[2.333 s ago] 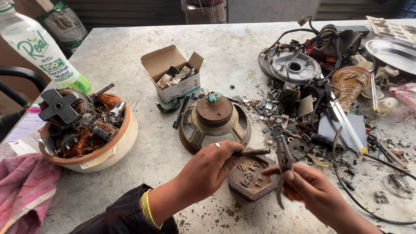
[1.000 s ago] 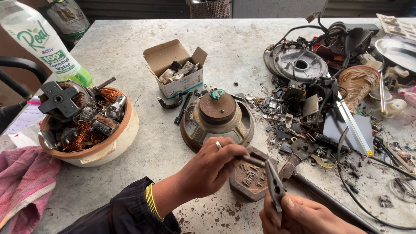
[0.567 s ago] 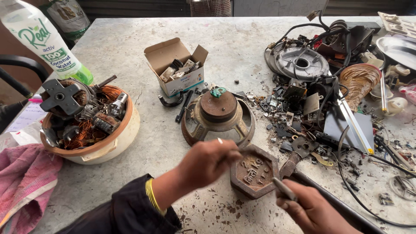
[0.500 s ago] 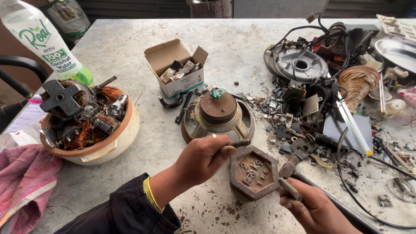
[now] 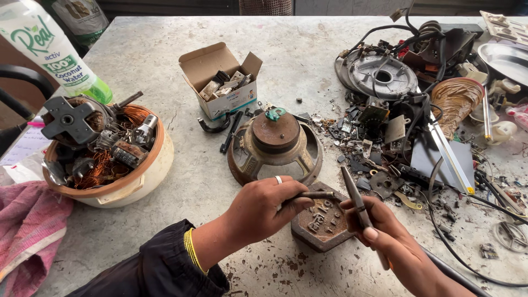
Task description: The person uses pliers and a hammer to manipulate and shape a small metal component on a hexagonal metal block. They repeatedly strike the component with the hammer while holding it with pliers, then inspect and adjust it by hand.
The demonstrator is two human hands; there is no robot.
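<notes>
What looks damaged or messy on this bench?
Scrap litters the right side: broken parts and loose wires. The rusty speaker frame sits stripped of its cone. The left hand holds a small rod over a rusty hexagonal block; the right hand grips pliers.

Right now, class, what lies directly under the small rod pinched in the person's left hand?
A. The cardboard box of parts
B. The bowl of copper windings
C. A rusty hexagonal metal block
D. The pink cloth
C: the left hand holds the small rod over the rusty hexagonal metal block, while the right hand grips pliers beside it.
</notes>
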